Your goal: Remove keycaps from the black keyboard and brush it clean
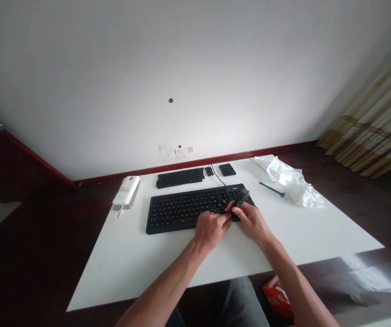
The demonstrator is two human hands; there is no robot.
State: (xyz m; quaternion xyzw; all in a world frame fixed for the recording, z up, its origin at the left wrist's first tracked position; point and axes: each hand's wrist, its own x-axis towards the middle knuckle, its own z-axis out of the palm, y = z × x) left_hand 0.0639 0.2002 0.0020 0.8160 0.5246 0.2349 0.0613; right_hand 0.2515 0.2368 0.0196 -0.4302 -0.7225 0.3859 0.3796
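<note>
A black keyboard (pixel 173 211) lies on the white table, its key area showing small light posts where caps appear to be off. My right hand (pixel 249 218) is closed around a dark, short tool (pixel 240 198) with a frayed-looking upper end, over the keyboard's right part. I cannot make out its exact kind. Close beside it, my left hand (pixel 210 227) rests at the keyboard's front edge with curled fingers that reach toward the right hand. Whatever those fingers hold, if anything, is hidden. Behind the keyboard lie a large block of black keycaps (pixel 180 177), a small block (pixel 209 171) and a number-pad block (pixel 227 170).
A white power bank (pixel 126 190) with a looped strap lies at the left on a flat grey thing. To the right are a thin teal stick (pixel 272 189) and a crumpled white plastic bag (pixel 292 181). A black cable (pixel 218 175) runs back from the keyboard. Below sits a red bag (pixel 277 297).
</note>
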